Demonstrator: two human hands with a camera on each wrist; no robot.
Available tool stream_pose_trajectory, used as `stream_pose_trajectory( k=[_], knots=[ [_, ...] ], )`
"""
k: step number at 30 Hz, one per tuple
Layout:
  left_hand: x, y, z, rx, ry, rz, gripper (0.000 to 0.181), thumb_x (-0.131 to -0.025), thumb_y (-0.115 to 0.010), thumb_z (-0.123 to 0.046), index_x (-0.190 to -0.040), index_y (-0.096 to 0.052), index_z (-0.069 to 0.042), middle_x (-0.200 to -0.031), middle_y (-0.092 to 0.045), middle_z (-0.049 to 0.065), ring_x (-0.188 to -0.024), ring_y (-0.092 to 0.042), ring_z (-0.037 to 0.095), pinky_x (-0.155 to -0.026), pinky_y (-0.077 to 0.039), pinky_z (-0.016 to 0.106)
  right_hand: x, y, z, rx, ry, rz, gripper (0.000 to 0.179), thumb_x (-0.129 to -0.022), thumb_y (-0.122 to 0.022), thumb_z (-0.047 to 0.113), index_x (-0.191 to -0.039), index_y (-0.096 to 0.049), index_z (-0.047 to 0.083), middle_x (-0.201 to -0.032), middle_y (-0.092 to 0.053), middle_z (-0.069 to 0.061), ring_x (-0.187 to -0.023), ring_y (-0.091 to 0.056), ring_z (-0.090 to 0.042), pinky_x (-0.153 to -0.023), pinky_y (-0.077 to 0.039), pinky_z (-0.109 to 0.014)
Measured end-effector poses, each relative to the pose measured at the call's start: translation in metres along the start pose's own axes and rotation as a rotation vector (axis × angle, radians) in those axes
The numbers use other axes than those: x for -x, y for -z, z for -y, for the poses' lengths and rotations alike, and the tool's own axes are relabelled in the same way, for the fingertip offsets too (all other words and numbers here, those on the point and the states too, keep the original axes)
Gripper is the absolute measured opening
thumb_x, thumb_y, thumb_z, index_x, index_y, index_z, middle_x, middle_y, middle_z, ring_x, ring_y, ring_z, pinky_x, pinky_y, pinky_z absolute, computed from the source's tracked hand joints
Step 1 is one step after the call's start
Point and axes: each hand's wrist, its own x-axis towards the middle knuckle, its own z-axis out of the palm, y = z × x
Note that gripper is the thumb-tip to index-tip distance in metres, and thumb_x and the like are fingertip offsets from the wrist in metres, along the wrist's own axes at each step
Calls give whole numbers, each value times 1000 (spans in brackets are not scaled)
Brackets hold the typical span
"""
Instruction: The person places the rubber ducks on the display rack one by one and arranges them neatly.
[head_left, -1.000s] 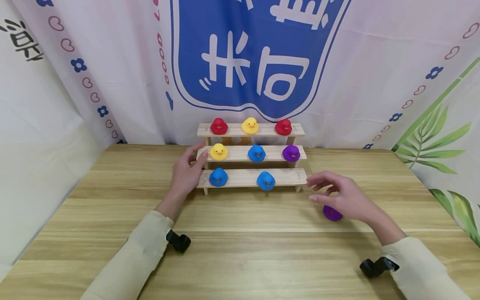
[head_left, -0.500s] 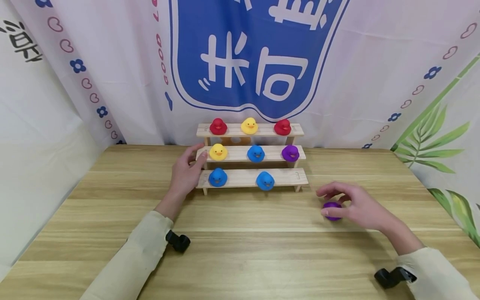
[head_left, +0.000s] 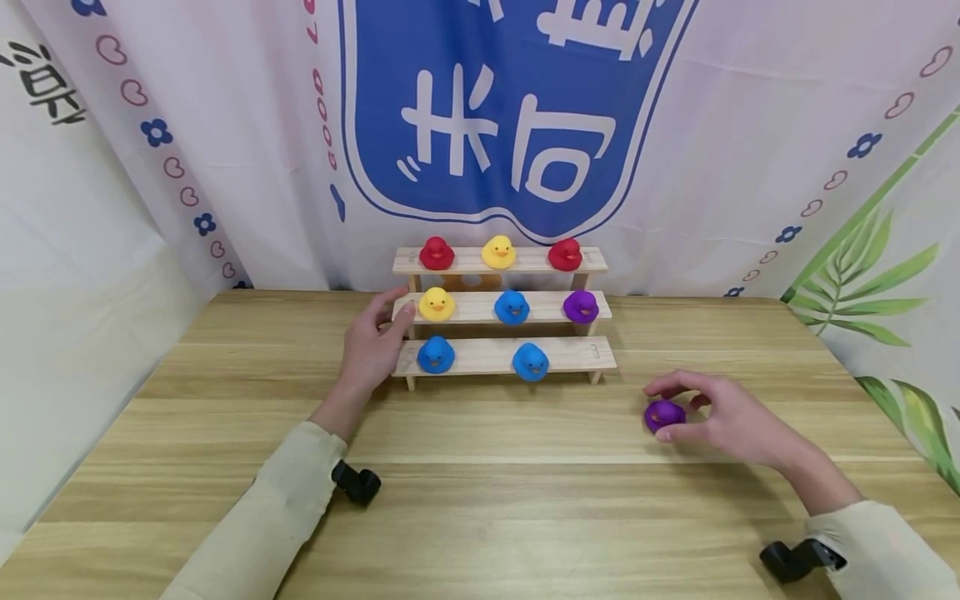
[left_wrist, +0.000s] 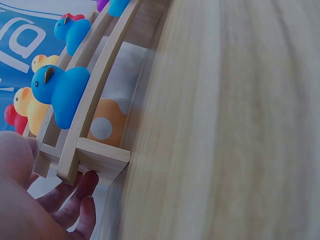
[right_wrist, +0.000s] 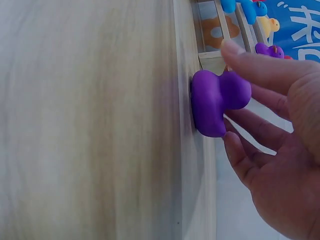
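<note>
In the head view, a three-tier wooden display stand (head_left: 480, 357) bears rubber ducks in several colours. My left hand (head_left: 372, 337) grips its left end, thumb on the middle tier; in the left wrist view the other fingers (left_wrist: 89, 182) curl by the end of the lowest tier. A purple rubber duck (head_left: 663, 415) stands upright on the table, right of the stand. Around it, my right hand (head_left: 731, 421) is spread, thumb on the near side and fingers beyond. The right wrist view shows the duck (right_wrist: 212, 102) on the tabletop between thumb and fingers, not clasped.
Two blue ducks (head_left: 437, 356) sit on the lowest tier; its right end (head_left: 592, 352) is bare wood. Yellow, blue and purple ducks (head_left: 581, 307) occupy the middle tier, red and yellow ones (head_left: 498, 252) the top. Behind hangs a printed curtain (head_left: 285, 167) at the table's (head_left: 480, 517) back edge.
My right hand has drawn back from the lowest tier's right end, toward me and to the right, down around the purple duck. The left hand has stayed on the stand.
</note>
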Motion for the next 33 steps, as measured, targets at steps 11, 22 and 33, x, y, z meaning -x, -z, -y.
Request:
stream_pose_trajectory(
  k=[11,22,33],
  knots=[
    [0,0,0,-2,10,2,52,-109,-54,-50,-157,-51,-32,-166,-45,5,-145,-48,32,-119,-47,54,-4,-2,-5,-3,-73,29,47,-80,-92,37,-119,-75,18,-128,-73,-11,-108,-68,-21,-85,-58,-23],
    [0,0,0,2,-2,4,52,-109,-54,-49,-157,-50,-31,-165,-46,5,-146,-47,32,-122,-45,53,-5,-4,-2,13,-2,-27,34,-88,-88,27,-120,-77,18,-120,-76,-7,-104,-68,-16,-83,-59,-24],
    [-1,0,1,8,-6,6,52,-109,-55,-48,-157,-51,-30,-168,-43,6,-145,-48,32,-121,-45,52,-15,-11,10,-1,66,-114,29,-97,-79,22,-125,-75,22,-117,-72,-1,-102,-65,-9,-86,-59,-25]
  ],
)
